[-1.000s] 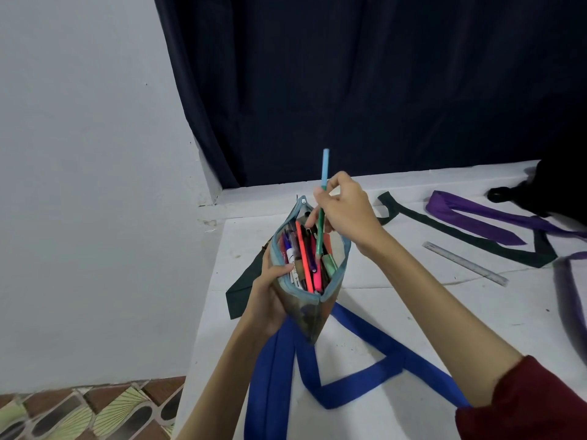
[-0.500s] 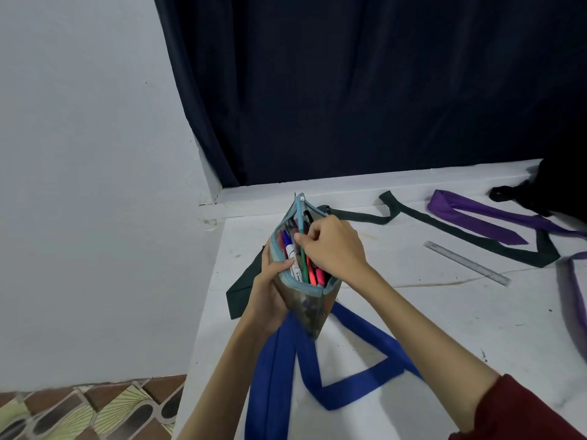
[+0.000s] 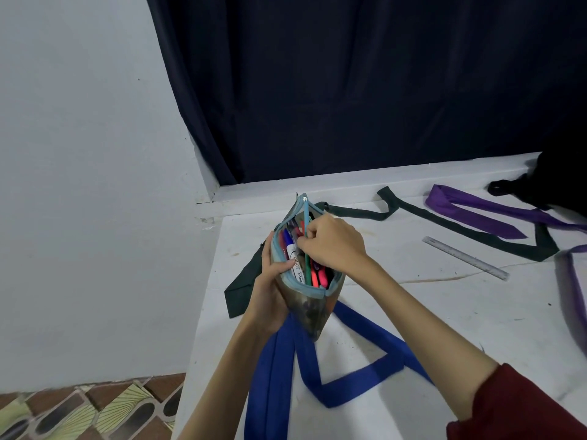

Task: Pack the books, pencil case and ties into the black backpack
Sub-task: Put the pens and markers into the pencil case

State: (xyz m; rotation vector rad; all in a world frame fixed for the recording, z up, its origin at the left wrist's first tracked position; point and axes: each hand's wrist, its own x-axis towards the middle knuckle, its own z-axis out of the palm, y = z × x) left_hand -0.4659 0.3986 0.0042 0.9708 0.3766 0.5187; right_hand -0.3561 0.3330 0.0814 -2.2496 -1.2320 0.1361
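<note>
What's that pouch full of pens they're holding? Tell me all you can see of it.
The pencil case is a soft, see-through pouch with a light blue zip edging, unzipped and gaping wide. It is held upright above the white table, over a blue tie. Inside stand pens and markers: orange, pink, blue, white and one long teal pen. The left hand grips its side; the right hand reaches into the opening, fingers curled around pens.

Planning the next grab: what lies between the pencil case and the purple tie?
In the head view, the dark green tie and metal ruler lie between them.
</note>
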